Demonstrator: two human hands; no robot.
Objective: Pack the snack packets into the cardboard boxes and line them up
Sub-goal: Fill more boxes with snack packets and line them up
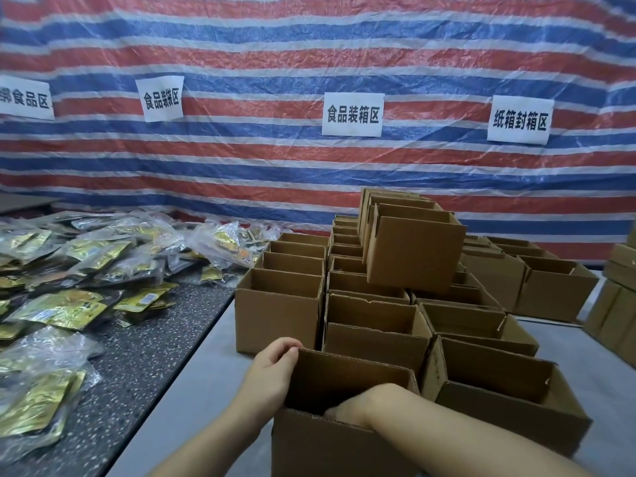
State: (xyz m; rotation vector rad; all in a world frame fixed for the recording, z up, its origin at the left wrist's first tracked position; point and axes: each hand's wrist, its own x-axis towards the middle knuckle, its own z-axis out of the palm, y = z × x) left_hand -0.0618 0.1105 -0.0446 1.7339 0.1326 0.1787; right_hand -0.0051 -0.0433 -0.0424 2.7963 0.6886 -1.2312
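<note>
Nearest open box (344, 438) sits at bottom centre on the grey sheet (206, 390) covering this part of the counter. Left hand (272, 364) is on the box's far-left corner, fingers curled over the top edge of the wall, so that grip pinches the box rim. Right hand (344, 413) reaches down inside the same box; only the wrist and back of the hand show, fingers hidden below the near wall, so I cannot tell that grip's state or whether it holds anything.

Snack packets (69, 304): gold and clear bags, loose pile on the dark speckled counter (144, 356) to the left, well apart from the hands. No packet visible inside the near box.

Other empty boxes (280, 315) stand in rows behind and to the right of the near one, walls touching or just beside each other. A stack of nested boxes (413, 249) rises tilted from the middle row. More boxes (616, 311) at the right edge.

Backdrop: red, white and blue striped tarp (309, 56) with four white paper signs (351, 114) in Chinese characters.
</note>
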